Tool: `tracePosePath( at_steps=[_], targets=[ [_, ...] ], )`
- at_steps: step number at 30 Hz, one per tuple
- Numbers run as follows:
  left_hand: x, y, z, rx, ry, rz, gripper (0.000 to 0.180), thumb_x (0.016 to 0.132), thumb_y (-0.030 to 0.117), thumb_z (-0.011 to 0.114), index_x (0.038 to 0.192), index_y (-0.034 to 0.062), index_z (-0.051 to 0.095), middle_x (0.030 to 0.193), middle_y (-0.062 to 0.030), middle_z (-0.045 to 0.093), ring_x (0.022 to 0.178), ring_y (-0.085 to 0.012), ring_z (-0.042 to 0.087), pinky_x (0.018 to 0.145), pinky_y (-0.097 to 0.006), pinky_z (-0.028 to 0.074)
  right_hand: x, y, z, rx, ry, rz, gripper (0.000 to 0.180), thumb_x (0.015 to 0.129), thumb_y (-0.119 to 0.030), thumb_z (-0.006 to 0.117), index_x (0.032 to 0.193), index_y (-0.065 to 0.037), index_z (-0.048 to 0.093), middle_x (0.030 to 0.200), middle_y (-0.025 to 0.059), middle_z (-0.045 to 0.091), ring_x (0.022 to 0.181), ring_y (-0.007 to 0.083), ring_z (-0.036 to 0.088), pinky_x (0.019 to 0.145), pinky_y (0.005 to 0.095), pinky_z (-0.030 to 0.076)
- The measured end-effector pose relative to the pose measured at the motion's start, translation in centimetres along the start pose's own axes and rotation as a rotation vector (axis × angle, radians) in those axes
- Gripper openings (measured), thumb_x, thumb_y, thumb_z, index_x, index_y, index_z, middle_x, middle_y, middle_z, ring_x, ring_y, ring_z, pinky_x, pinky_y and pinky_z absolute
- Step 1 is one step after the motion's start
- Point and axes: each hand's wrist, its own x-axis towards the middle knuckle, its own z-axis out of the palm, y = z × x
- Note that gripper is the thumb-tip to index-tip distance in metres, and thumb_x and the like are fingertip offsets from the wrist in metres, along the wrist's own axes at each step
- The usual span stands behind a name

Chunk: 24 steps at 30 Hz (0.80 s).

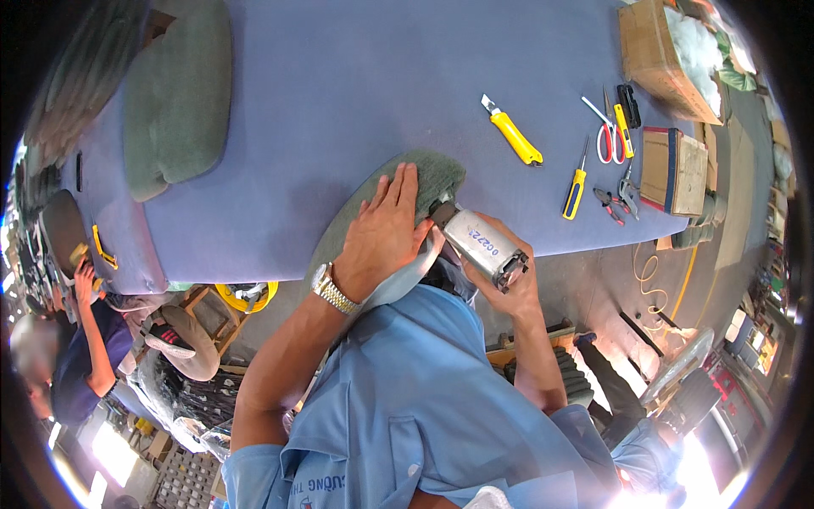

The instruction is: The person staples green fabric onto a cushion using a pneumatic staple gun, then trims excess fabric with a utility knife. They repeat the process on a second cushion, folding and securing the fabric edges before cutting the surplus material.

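Note:
A green fabric-covered pad (438, 173) leans at the near edge of the blue table (339, 102), tilted toward my body, with a pale underside showing. Over its fabric face my left hand (383, 233) lies flat, fingers stretched out and thumb reaching toward the pad's right edge. My right hand (519, 288) is closed around a silver staple gun (482, 240). The tool's dark end sits right by the pad's edge, close to my left thumb; whether it touches is hard to tell. Part of the right hand's grip is hidden behind the tool.
To the right lie a yellow cutter knife (512, 136), a screwdriver (574, 193), red-handled scissors (610, 140) and pliers (609, 205). Cardboard boxes (666, 64) stand beyond. Another green pad (180, 97) rests at left. A co-worker (85, 356) works at the far left.

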Motion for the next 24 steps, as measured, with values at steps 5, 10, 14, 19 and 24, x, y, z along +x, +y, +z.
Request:
tracePosePath(
  at_steps=[5, 10, 14, 19, 24],
  targets=[
    [-0.3, 0.2, -0.1, -0.019, -0.006, -0.015, 0.085, 0.092, 0.021, 0.071, 0.158, -0.0065, 0.026, 0.157, -0.0304, 0.041, 0.143, -0.0515, 0.043, 0.115, -0.054, 0.045, 1.3, -2.7, -0.5, -0.04, -0.124, 0.073, 0.055, 0.079, 0.002, 0.074, 0.132, 0.005, 0.06, 0.117, 0.0137, 0.071, 0.108, 0.0156, 0.067, 0.096, 0.0304, 0.052],
    [0.4, 1.1, -0.3, 0.0, -0.053, -0.124, 0.087, 0.092, 0.018, 0.071, 0.161, -0.0017, 0.023, 0.162, -0.0255, 0.038, 0.147, -0.0479, 0.04, 0.112, -0.059, 0.045, 2.0, -1.5, 0.1, -0.039, -0.071, -0.047, 0.062, 0.074, -0.001, 0.079, 0.134, 0.001, 0.061, 0.114, 0.0147, 0.074, 0.1, 0.0212, 0.073, 0.087, 0.0306, 0.055],
    [0.3, 1.0, -0.5, -0.017, -0.055, -0.129, 0.087, 0.091, 0.017, 0.071, 0.161, -0.0021, 0.023, 0.161, -0.0256, 0.039, 0.148, -0.0471, 0.04, 0.114, -0.057, 0.044, 1.4, -1.7, 0.4, -0.106, -0.06, 0.028, 0.06, 0.076, 0.0, 0.079, 0.134, 0.001, 0.061, 0.117, 0.0161, 0.073, 0.103, 0.0222, 0.073, 0.09, 0.0319, 0.056],
    [0.1, 0.7, -0.3, -0.004, -0.031, -0.106, 0.089, 0.088, 0.013, 0.073, 0.161, -0.0011, 0.024, 0.161, -0.0246, 0.04, 0.147, -0.046, 0.04, 0.115, -0.054, 0.043, 0.5, -1.2, 0.5, -0.049, -0.052, 0.011, 0.058, 0.077, 0.0, 0.079, 0.132, 0.001, 0.063, 0.12, 0.0174, 0.073, 0.106, 0.0236, 0.073, 0.093, 0.0332, 0.057],
    [0.1, 0.9, -0.5, -0.026, -0.066, -0.121, 0.088, 0.09, 0.014, 0.072, 0.162, -0.0016, 0.023, 0.163, -0.0242, 0.036, 0.149, -0.045, 0.038, 0.115, -0.059, 0.042, 1.0, -2.1, 0.2, -0.043, -0.101, 0.047, 0.057, 0.076, 0.001, 0.079, 0.131, 0.002, 0.064, 0.121, 0.0169, 0.072, 0.107, 0.0231, 0.073, 0.092, 0.0324, 0.056]
  ],
)
